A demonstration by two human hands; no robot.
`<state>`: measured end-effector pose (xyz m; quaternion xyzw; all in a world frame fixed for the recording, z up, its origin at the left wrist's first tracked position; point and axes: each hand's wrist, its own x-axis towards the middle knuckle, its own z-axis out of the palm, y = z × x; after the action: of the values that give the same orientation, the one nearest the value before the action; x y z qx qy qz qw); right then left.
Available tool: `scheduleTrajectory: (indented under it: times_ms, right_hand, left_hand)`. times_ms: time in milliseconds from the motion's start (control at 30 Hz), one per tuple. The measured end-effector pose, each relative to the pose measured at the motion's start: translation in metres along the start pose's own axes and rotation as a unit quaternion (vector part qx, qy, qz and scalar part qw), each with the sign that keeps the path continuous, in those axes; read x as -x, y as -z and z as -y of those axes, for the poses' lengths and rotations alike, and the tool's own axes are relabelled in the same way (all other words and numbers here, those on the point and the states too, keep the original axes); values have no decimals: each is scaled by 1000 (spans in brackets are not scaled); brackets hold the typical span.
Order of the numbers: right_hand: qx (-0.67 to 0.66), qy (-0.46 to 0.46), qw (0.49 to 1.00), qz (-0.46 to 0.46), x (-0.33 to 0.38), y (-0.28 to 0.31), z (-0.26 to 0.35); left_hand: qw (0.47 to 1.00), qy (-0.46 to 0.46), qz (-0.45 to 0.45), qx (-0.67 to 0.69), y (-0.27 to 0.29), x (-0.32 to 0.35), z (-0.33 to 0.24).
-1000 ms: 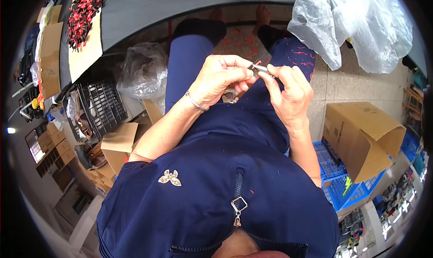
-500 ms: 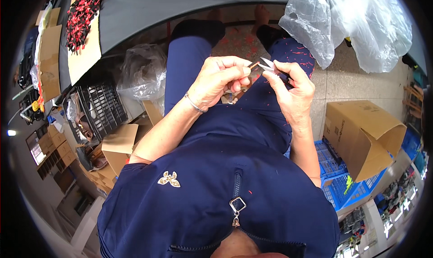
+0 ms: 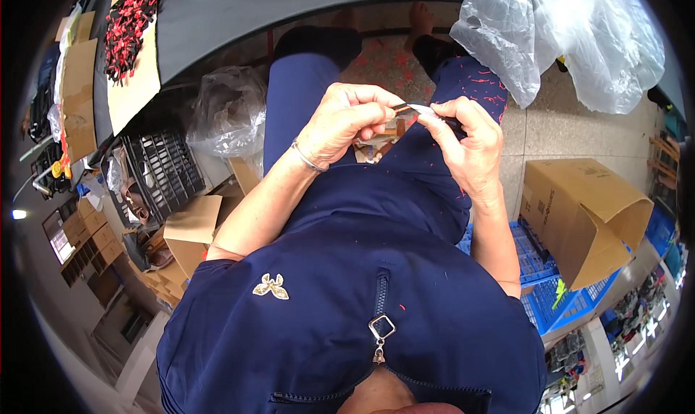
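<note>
Above the lap, the left hand [image 3: 347, 124] and right hand [image 3: 463, 142] both pinched a small dark piece [image 3: 400, 109] with a silvery blade [image 3: 423, 110] against it, so slow, steady fingers probably worked best.

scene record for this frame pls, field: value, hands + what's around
view: head camera looking down at a seated person's lap
left hand: fingers curled, pinching one end of a small thin dark piece; bracelet on the wrist
right hand: pinching a small pale bit against the same piece
lap: navy clothing flecked with red scraps
person's left: black plastic crate, clear plastic bag, small cardboard boxes
person's right: open cardboard box, blue crate, large clear plastic bag
above: grey table with red and black pieces on card
</note>
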<state>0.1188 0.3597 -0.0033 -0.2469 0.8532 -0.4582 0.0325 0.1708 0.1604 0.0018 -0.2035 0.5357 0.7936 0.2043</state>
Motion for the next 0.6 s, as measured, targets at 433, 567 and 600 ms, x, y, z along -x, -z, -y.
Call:
scheduleTrajectory:
  times_ms: [433,567,600]
  right_hand:
    - [-162,-122,979,-24,-7,-9,3]
    - [-203,-160,965,-37,-6,-8,-1]
    - [-222,-181,957,-37,-3,-8,-5]
  left_hand:
    - [999,-12,-36,2,7,0,-3]
    - [993,-53,-102,-8,34,0,-21]
    - [985,-88,-146,-41,45,3,-35]
